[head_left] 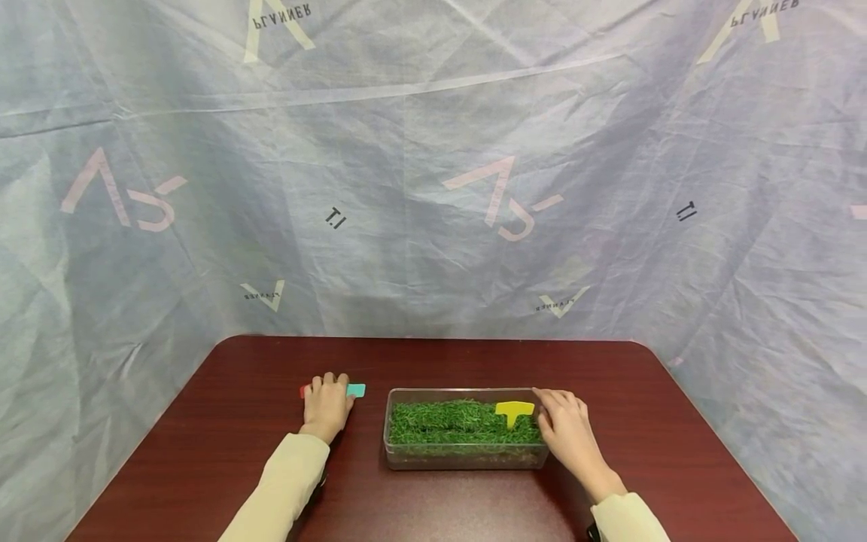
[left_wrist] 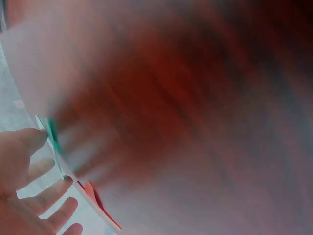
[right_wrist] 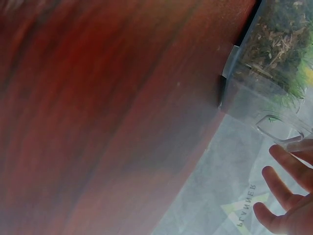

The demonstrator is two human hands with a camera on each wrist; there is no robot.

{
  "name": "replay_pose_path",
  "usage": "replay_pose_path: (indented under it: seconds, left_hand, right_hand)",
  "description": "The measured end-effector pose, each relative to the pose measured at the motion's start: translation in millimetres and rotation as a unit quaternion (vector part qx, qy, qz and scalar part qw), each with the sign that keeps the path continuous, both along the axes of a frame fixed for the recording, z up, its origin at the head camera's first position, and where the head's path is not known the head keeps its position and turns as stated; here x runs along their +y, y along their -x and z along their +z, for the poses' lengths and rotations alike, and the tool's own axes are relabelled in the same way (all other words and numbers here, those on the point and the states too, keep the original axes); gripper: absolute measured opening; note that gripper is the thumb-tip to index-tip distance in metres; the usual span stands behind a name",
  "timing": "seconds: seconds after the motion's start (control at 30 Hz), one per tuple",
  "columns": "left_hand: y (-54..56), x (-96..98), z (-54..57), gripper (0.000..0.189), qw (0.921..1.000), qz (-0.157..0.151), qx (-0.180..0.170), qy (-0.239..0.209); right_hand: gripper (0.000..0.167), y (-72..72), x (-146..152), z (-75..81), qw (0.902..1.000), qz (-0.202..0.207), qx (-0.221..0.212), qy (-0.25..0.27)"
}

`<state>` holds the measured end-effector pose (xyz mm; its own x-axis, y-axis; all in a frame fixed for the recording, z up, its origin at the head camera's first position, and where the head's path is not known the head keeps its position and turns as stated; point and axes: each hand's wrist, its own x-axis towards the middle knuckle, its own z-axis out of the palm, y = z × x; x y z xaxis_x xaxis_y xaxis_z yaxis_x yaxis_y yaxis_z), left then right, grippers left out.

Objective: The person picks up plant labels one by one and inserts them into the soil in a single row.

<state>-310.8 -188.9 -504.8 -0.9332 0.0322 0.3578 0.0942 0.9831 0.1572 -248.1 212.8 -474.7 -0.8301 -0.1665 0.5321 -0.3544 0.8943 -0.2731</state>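
My left hand (head_left: 327,406) is at the left of the table, over a teal T-shaped plant label (head_left: 356,391). The left wrist view shows the label's thin edge (left_wrist: 54,147) between thumb and fingertips, which pinch it. A red label (left_wrist: 100,205) lies by the outer fingers; in the head view, the hand covers most of it. My right hand (head_left: 569,429) touches the right end of a clear plastic box (head_left: 467,458), its fingers fairly straight near the handle cutout (right_wrist: 281,128). Green grass (head_left: 440,421) fills the box, and a yellow T-shaped label (head_left: 515,411) stands upright in it.
The box stands on a dark red wooden table (head_left: 447,504), between the two hands. Grey printed cloth (head_left: 406,263) hangs behind the table and at both sides. Brownish bits (right_wrist: 276,46) show through the box wall under the grass.
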Motion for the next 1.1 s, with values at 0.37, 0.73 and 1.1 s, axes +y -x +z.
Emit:
replay_pose_path:
  seconds: [0.37,0.73,1.1]
  left_hand:
    - [0.9,-6.8,5.3,0.042,0.9998,0.005,-0.019,0.01]
    - [0.6,-9.2,10.5,0.037,1.0,-0.002,-0.006,-0.005]
    - [0.4,-7.3,10.9,0.027,0.9992,-0.009,0.006,-0.038]
  right_hand:
    - [0.035,0.4,-0.5,0.0,1.0,0.0,-0.004,0.0]
    - [0.035,0.4,-0.7,0.3,1.0,-0.002,-0.002,-0.001]
    - [0.035,-0.1,-0.6,-0.7,1.0,-0.004,-0.006,0.0]
